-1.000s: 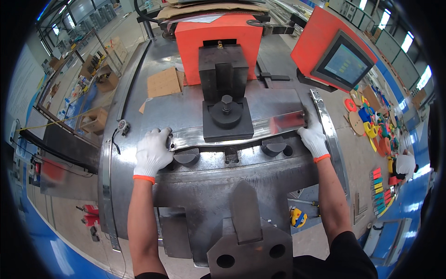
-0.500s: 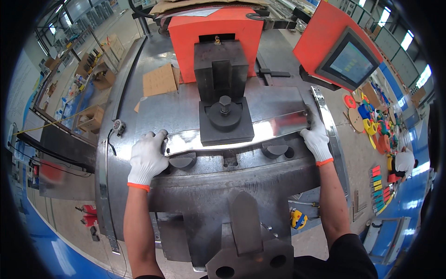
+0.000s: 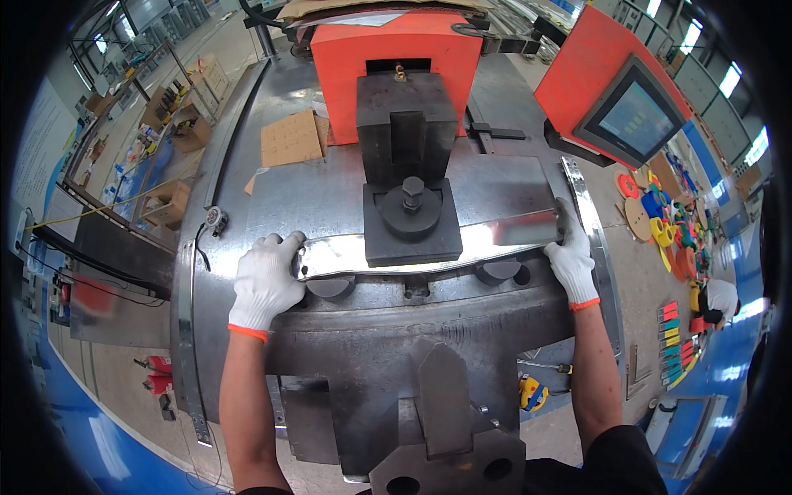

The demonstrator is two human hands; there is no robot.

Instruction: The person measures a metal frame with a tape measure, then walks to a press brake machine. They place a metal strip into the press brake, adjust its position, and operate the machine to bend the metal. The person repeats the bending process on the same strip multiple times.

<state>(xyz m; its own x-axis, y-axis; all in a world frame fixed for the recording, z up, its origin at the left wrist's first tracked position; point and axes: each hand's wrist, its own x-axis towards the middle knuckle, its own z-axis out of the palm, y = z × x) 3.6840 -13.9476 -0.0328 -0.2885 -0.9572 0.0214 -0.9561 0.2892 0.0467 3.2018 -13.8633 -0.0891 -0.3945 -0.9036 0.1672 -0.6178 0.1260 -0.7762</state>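
A long, shiny metal strip (image 3: 334,254) lies crosswise beneath the dark square press block (image 3: 412,241), its middle hidden by the block. My left hand (image 3: 267,280), in a white knit glove with an orange cuff, is closed round the strip's left end. At the right end, my right hand (image 3: 571,260), gloved the same way, grips the strip, with its fingertips partly hidden behind it. Two dark half-round dies, a left one (image 3: 332,288) and a right one (image 3: 498,271), sit on my side of the strip. Holes show near the strip's left end.
An orange machine body (image 3: 396,41) stands behind the press block. At the upper right is an orange control box with a screen (image 3: 631,111). A cardboard piece (image 3: 290,139) and a round gauge (image 3: 215,219) rest on the steel table. Another person (image 3: 719,300) crouches far right.
The whole view has shifted slightly. Against the dies, the strip's right end has come a little nearer to me, with my right hand on it. Both hands keep their hold.
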